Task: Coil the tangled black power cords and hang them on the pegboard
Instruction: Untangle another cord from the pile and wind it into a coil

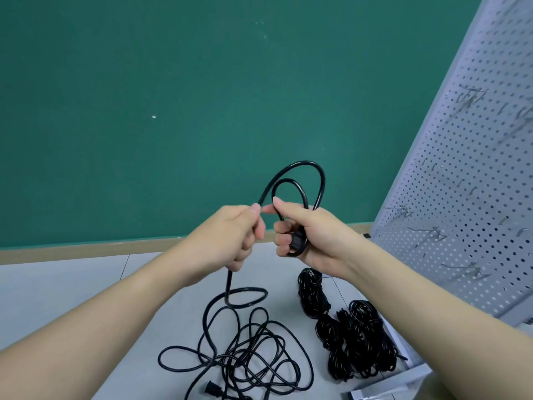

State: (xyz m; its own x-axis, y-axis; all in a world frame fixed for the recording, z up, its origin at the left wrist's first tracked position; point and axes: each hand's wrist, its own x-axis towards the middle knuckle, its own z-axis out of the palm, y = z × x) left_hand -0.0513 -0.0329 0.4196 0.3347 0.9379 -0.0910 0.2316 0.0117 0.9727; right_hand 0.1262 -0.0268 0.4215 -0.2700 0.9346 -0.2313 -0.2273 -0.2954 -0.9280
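Note:
I hold a black power cord [300, 166] up in front of a green wall. My right hand [305, 232] grips two loops of it together with the cord's black plug end. My left hand [233, 235] grips the same cord just left of the loops; from that fist it drops to a loose tangle of black cord [248, 350] on the grey floor, with a plug [212, 389] at the bottom. The white pegboard [467, 197] with metal hooks leans at the right.
Several bundled black cords [354, 342] lie on the floor below my right forearm, beside the pegboard's base. A wooden skirting strip [86, 249] runs along the foot of the green wall. A flat grey object [372, 395] lies at the bottom edge.

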